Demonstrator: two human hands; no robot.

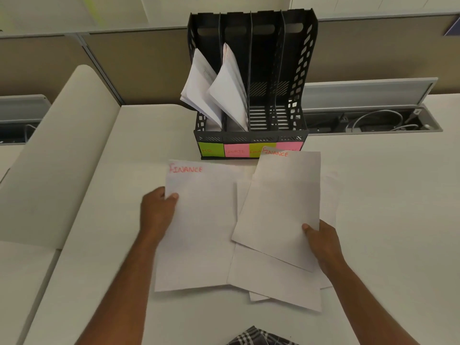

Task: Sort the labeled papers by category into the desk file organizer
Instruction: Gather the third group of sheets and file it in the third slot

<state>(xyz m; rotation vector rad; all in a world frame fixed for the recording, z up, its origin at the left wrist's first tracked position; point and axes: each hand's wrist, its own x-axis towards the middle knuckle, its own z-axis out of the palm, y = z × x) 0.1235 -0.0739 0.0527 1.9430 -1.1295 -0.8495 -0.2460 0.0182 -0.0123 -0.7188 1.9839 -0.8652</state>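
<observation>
Left hand [158,210] pinching finance paper [199,220]; right hand [321,241] pinching second finance paper [281,202]. Risk: floppy sheets bending, sliding into wrong slot of file organizer [251,138].

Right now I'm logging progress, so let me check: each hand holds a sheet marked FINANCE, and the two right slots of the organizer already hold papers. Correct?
One thing is off. The head view shows papers in the two left slots of the organizer; the two right slots show bare slats. The left hand and right hand each hold a FINANCE sheet, as you said.
</observation>
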